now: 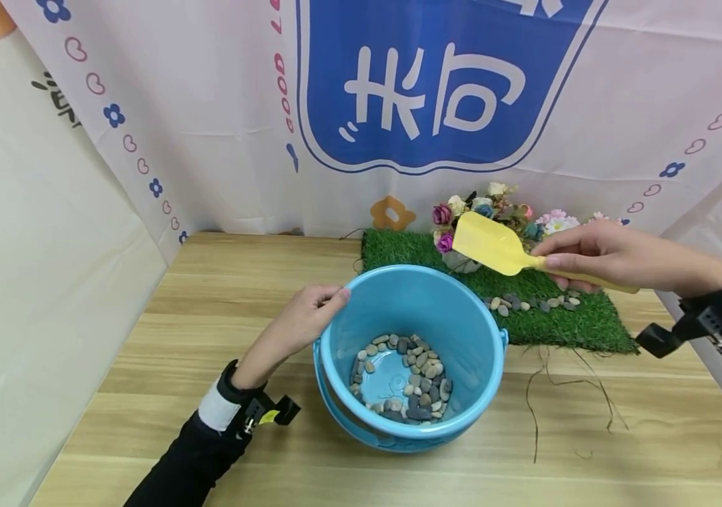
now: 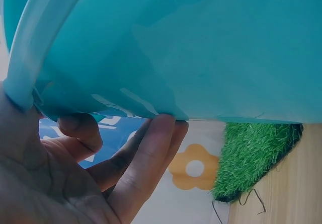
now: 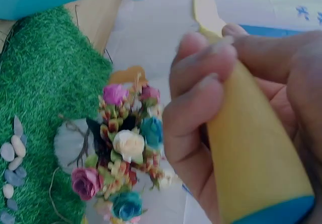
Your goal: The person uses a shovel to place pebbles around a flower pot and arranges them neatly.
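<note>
A blue bucket [image 1: 412,296] stands on the wooden table with pebbles [image 1: 421,377] spread over its floor. My left hand [image 1: 304,317] grips its rim at the left, thumb on top; in the left wrist view the fingers [image 2: 156,143] lie against the outer wall. My right hand [image 1: 621,257] holds a yellow toy shovel [image 1: 490,243] by its handle, raised above the grass mat to the right of the bucket. The blade points left and carries nothing visible. In the right wrist view the fingers [image 3: 193,103] curl round the thick yellow handle [image 3: 256,148], which has a blue end.
Behind the bucket lies a green grass mat [image 1: 399,246] bearing a row of pebbles [image 1: 513,303] and a pot of artificial flowers [image 3: 126,146]. Thin dark strands [image 1: 573,382] lie on the table [image 1: 241,282] near it. A printed cloth [image 1: 228,141] hangs behind.
</note>
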Available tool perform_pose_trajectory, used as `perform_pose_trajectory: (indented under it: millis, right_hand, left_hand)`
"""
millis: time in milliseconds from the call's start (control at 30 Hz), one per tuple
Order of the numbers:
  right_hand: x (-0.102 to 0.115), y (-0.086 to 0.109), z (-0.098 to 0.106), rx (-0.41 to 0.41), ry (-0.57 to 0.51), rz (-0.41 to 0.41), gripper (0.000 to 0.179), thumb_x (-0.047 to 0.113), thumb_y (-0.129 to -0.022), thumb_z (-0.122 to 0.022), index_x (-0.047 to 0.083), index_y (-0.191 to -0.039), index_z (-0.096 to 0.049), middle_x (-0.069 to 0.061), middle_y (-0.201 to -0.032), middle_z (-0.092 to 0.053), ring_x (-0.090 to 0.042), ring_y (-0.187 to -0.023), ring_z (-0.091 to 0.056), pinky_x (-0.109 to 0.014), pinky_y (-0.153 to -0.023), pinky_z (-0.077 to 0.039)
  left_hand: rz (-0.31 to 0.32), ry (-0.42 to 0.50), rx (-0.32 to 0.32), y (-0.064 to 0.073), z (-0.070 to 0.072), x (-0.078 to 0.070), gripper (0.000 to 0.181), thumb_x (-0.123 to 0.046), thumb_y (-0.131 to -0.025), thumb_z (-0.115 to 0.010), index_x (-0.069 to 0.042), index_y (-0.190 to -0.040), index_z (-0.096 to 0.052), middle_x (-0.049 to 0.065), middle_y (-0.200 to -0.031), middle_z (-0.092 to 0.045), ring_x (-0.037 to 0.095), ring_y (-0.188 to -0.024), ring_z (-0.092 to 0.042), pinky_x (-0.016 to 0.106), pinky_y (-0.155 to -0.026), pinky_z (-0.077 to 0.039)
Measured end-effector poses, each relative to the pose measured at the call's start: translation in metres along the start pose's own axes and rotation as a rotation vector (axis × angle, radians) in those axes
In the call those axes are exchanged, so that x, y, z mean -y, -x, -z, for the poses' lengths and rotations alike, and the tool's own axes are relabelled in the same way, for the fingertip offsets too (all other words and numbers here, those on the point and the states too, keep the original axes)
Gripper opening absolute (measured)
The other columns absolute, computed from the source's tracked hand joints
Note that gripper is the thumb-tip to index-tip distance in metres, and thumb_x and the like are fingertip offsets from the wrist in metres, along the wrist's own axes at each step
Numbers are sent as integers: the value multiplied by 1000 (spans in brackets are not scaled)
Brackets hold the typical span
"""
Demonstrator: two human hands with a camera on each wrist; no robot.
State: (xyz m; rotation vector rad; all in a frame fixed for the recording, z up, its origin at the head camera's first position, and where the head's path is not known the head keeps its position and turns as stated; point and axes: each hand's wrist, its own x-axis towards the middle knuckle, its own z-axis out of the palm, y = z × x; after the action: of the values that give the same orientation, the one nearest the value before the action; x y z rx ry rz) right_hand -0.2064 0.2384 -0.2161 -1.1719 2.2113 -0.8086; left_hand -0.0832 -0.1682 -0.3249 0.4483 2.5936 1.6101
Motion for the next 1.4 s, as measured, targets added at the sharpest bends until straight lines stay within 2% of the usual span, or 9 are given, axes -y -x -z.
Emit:
perform_pose_trajectory:
  millis: [200, 400, 567, 767, 967, 1100, 1200, 1300, 1400]
  right_hand:
    - [19, -17, -9, 13, 5, 102, 23, 9, -97, -46, 17, -115, -58, 1, -73, -57, -15, -50, -49, -29, -40, -47]
    - [43, -35, -20, 47, 82, 90, 14, 22, -97, -49, 22, -103, -61, 3, -70, -57, -14, -48, -49, -28, -39, -47]
    - [55, -57, -34, 66, 210, 117, 15, 26, -96, -51, 21, -96, -65, 9, -66, -56, -9, -49, -50, -26, -43, -47]
    - [65, -74, -50, 56, 360, 75, 12, 23, -93, -56, 21, -87, -66, 10, -63, -53, -6, -48, -46, -25, -46, -44]
    - [76, -83, -61, 39, 437, 42, 11, 21, -91, -60, 21, -80, -63, 6, -61, -49, -6, -48, -41, -25, -45, -40]
    - [85, -88, -67, 52, 491, 25, 10, 21, -90, -61, 18, -81, -63, 6, -62, -49, -6, -48, -40, -24, -45, -38]
    - [90, -92, -74, 59, 559, 8, 15, 18, -90, -59, 17, -75, -58, 7, -58, -38, -6, -46, -35, -22, -43, -34]
    - [93, -96, -81, 53, 626, 13, 24, 13, -88, -55, 16, -66, -46, 5, -57, -23, -7, -46, -25, -22, -42, -25]
    - [97, -99, -87, 49, 685, 16, 27, 9, -87, -51, 17, -65, -38, 4, -59, -20, -9, -48, -22, -23, -43, -22]
  left_hand:
    - [-4, 9, -5, 1, 0, 0, 37, -29, -101, -38, -1, -101, -63, 13, -80, -65, 18, -61, -65, 31, -52, -56]
    - [1, 13, 0, 1, 0, -1, 36, -28, -101, -39, -3, -99, -63, 12, -80, -66, 20, -63, -65, 31, -53, -57]
    - [-2, 13, -1, 1, 0, -1, 37, -29, -101, -38, -2, -90, -61, 12, -77, -64, 22, -63, -65, 31, -53, -56]
    - [1, 13, -2, 1, -1, -1, 38, -29, -101, -38, -2, -90, -62, 11, -76, -65, 19, -62, -65, 31, -53, -57]
    - [2, 8, -1, 0, -2, 0, 36, -29, -101, -39, -4, -86, -60, 8, -74, -63, 16, -62, -64, 31, -54, -57]
    - [5, 11, -2, -1, -3, 0, 35, -28, -100, -40, -4, -83, -59, 8, -71, -62, 17, -61, -64, 31, -54, -57]
    - [5, 14, -2, 0, -2, 0, 35, -28, -100, -39, -3, -83, -59, 9, -72, -62, 18, -62, -64, 31, -54, -57]
    - [2, 16, -1, 0, -2, 0, 36, -28, -101, -39, -3, -86, -60, 10, -74, -63, 19, -62, -65, 31, -54, -57]
    - [-3, 14, 1, 0, -1, 0, 38, -29, -101, -38, -2, -90, -61, 11, -76, -63, 19, -63, -65, 31, -54, -57]
